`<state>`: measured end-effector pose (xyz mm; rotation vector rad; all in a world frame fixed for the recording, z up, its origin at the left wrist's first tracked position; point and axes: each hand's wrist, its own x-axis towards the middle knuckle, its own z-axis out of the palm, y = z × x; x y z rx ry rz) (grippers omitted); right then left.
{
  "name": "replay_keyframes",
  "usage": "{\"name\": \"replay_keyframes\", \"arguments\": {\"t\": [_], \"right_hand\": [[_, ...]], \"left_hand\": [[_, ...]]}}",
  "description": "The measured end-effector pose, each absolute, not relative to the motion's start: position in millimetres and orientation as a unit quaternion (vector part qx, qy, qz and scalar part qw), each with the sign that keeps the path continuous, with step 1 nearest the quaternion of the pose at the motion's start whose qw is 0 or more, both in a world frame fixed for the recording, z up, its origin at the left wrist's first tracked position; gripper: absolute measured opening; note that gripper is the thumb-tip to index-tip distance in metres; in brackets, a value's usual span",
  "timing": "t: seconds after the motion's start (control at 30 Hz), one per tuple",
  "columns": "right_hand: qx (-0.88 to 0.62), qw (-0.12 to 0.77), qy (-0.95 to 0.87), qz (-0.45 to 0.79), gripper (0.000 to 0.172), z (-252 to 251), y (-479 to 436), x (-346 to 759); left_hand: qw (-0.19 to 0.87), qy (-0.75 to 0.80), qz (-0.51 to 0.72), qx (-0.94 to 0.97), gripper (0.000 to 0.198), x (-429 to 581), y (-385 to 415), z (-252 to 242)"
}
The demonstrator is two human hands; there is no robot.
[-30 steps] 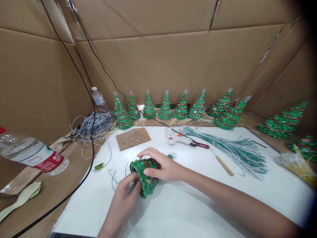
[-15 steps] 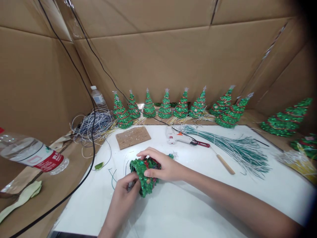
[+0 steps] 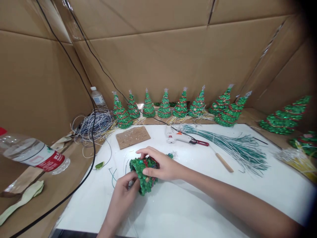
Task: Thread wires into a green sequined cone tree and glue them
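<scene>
At the far left, off the desk (image 3: 173,211), a water bottle (image 3: 32,155) is laid on its side, and a second bottle (image 3: 98,98) is stood upright in the corner. Both are probably kept clear of the working surface. Beside it a tangled wire coil (image 3: 95,124) is heaped, and a perforated cardboard pad (image 3: 133,136) is left flat within reach.

At the desk's front, the sequinned tree (image 3: 142,177) is held on its side, apparently so that its open base is turned toward the left hand (image 3: 122,198). That hand's grip is pinched at the base rim. The right hand (image 3: 162,167) is laid over the top, its grip wrapped around the tree, seemingly to steady it.

To the right, a glue gun (image 3: 179,137) and a wooden-handled awl (image 3: 224,163) are set down close by. A fanned bundle of green wires (image 3: 230,147) is spread out behind them.

Counted: two bottles, one coil, one pad, one glue gun, one awl. Eight finished trees (image 3: 164,109) are lined along the back wall, and two more trees (image 3: 284,120) are seen at the right edge.
</scene>
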<state>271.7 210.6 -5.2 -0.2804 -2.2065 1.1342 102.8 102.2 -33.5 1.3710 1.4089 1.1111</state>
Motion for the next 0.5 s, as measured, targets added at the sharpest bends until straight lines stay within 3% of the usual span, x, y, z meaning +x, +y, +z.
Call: {"name": "replay_keyframes", "arguments": {"t": [0.23,0.5], "right_hand": [[-0.086,0.279,-0.838,0.461,0.062,0.5,210.9,276.2],[-0.096,0.292,-0.827,0.471,0.062,-1.5,209.6,274.3]], "left_hand": [[0.444,0.538,0.457,0.551,0.024,101.8,102.9,-33.9],[0.436,0.54,0.463,0.551,0.023,103.3,105.4,-29.9]]}}
